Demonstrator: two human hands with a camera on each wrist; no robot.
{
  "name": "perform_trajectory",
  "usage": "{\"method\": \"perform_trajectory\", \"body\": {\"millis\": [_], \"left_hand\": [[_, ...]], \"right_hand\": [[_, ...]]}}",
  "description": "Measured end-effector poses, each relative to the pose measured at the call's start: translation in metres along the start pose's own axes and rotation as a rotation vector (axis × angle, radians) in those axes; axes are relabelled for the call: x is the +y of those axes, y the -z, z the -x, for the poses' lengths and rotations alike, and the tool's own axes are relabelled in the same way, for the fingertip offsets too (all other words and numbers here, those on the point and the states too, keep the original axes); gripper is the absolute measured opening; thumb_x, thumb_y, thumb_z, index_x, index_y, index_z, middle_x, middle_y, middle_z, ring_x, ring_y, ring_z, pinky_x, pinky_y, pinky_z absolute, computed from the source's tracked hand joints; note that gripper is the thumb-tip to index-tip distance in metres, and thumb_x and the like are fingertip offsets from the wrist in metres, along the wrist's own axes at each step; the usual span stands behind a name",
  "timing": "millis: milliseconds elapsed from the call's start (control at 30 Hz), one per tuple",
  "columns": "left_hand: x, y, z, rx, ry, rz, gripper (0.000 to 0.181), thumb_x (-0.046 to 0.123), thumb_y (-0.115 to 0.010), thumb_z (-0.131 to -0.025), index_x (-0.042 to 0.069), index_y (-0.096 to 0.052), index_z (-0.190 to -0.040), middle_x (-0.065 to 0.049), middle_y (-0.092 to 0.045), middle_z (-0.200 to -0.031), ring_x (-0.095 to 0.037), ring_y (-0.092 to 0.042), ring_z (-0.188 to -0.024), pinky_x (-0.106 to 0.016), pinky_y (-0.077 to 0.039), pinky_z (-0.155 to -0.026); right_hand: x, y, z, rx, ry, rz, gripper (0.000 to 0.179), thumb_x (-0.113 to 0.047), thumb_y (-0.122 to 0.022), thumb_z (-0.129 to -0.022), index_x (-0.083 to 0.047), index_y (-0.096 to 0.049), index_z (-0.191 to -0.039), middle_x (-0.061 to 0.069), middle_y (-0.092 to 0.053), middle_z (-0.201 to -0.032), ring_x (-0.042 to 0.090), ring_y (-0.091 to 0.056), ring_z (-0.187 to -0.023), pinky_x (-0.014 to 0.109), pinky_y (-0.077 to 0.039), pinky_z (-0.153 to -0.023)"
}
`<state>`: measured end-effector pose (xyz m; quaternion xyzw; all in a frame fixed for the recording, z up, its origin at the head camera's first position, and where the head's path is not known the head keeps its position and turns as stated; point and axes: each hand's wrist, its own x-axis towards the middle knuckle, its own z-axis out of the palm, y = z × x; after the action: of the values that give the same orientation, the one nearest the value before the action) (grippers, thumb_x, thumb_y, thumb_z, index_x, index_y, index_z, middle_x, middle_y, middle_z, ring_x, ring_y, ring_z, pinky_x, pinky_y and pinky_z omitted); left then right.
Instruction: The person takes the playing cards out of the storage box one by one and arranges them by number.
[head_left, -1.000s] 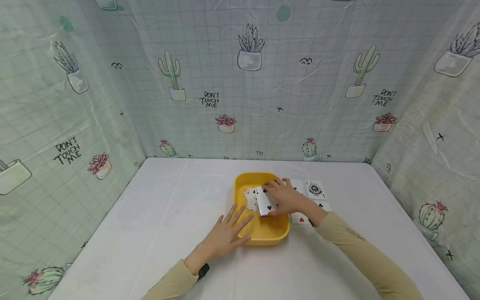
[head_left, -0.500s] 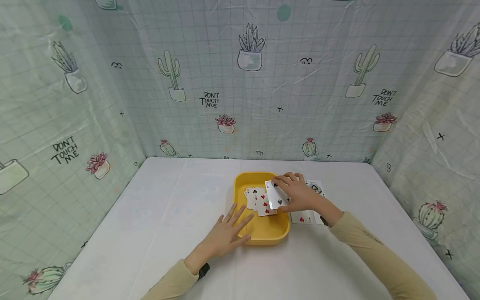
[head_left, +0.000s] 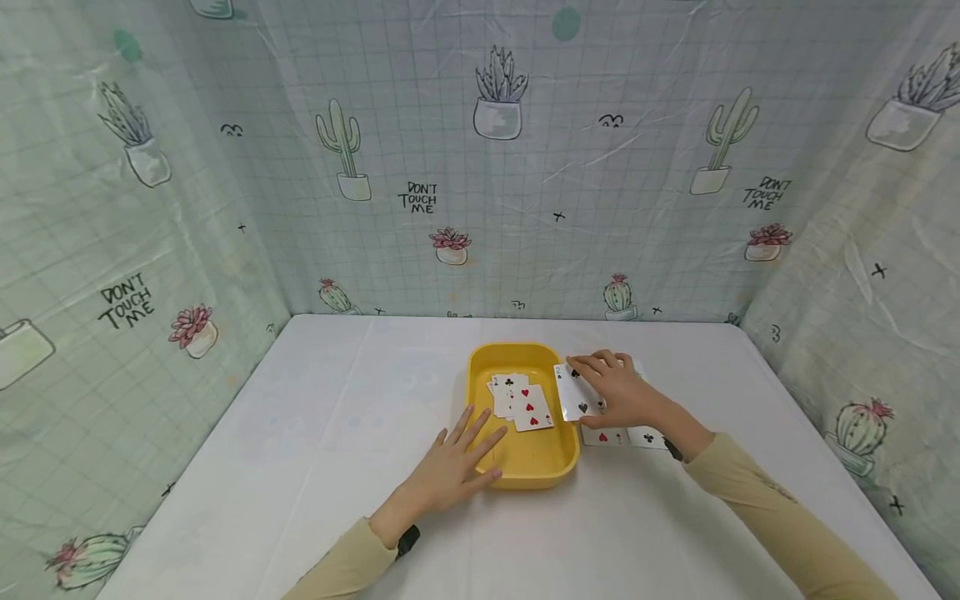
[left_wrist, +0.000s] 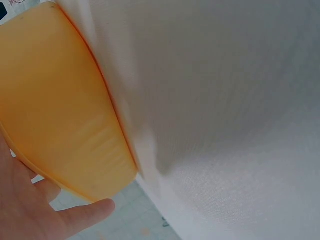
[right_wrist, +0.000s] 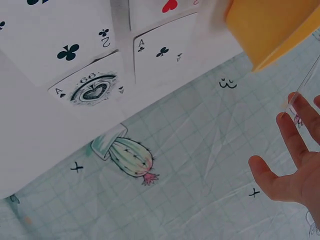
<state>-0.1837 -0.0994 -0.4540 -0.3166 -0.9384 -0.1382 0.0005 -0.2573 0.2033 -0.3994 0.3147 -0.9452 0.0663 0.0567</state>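
Note:
My right hand (head_left: 618,392) grips a spade playing card (head_left: 576,398) between thumb and fingers, above the right rim of the yellow tray (head_left: 528,468). In the right wrist view that card is seen nearly edge-on. My left hand (head_left: 450,471) lies with spread fingers over the tray's near left rim. Inside the tray is a loose pile of playing cards, with a three of hearts (head_left: 532,408) on top and a club card (head_left: 507,382) partly under it.
Right of the tray, face-up cards lie on the white table (head_left: 360,417), partly hidden by my right hand. In the right wrist view they include an ace of spades (right_wrist: 92,90), a two of clubs (right_wrist: 50,47), an ace of clubs (right_wrist: 167,47) and a heart card (right_wrist: 162,6).
My right hand has lifted the spade card off the pile and carried it right to the tray's edge, uncovering the three of hearts. The left hand has stayed put.

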Motion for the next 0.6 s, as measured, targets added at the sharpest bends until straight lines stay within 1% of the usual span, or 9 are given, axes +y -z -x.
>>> {"method": "perform_trajectory", "body": {"millis": [167, 267, 367, 500, 600], "left_hand": [[0.002, 0.001, 0.001, -0.003, 0.000, -0.003, 0.059, 0.054, -0.034, -0.090, 0.029, -0.021, -0.142, -0.006, -0.012, -0.151, -0.030, -0.001, -0.139, -0.062, -0.028, -0.096], [0.001, 0.001, 0.000, -0.002, -0.001, -0.003, 0.059, 0.053, -0.035, -0.090, 0.029, -0.021, -0.142, -0.006, -0.012, -0.151, -0.030, -0.001, -0.139, -0.062, -0.028, -0.096], [0.001, 0.002, 0.000, -0.003, 0.001, -0.005, 0.060, 0.055, -0.032, -0.090, 0.029, -0.021, -0.142, -0.005, -0.011, -0.151, -0.030, -0.001, -0.140, -0.062, -0.028, -0.096], [0.000, 0.002, 0.001, -0.004, 0.001, -0.006, 0.061, 0.059, -0.028, -0.090, 0.029, -0.021, -0.142, -0.005, -0.011, -0.152, -0.030, -0.001, -0.140, -0.062, -0.028, -0.096], [0.000, 0.002, 0.001, -0.006, 0.001, -0.003, 0.061, 0.058, -0.028, -0.090, 0.029, -0.021, -0.142, -0.005, -0.011, -0.152, -0.030, -0.001, -0.140, -0.062, -0.028, -0.096]], "right_hand": [[0.004, 0.001, 0.011, -0.018, -0.024, -0.007, 0.091, -0.043, -0.074, -0.064, -0.009, -0.033, -0.137, 0.009, -0.042, -0.135, 0.029, -0.033, -0.117, 0.060, -0.022, -0.094], [0.008, 0.000, 0.018, 0.002, -0.029, -0.002, 0.090, -0.042, -0.075, -0.063, -0.008, -0.035, -0.136, 0.009, -0.044, -0.133, 0.030, -0.035, -0.116, 0.060, -0.024, -0.093], [0.012, -0.001, 0.023, 0.013, -0.031, 0.000, 0.090, -0.040, -0.076, -0.063, -0.007, -0.035, -0.136, 0.010, -0.044, -0.133, 0.031, -0.035, -0.116, 0.060, -0.024, -0.092], [0.018, -0.002, 0.031, -0.013, -0.053, 0.010, 0.092, -0.041, -0.075, -0.064, -0.007, -0.032, -0.138, 0.011, -0.043, -0.134, 0.032, -0.034, -0.118, 0.062, -0.022, -0.093], [0.024, -0.005, 0.037, -0.024, -0.072, 0.023, 0.094, -0.041, -0.075, -0.064, -0.008, -0.030, -0.139, 0.012, -0.044, -0.134, 0.032, -0.034, -0.117, 0.063, -0.021, -0.093]]}}
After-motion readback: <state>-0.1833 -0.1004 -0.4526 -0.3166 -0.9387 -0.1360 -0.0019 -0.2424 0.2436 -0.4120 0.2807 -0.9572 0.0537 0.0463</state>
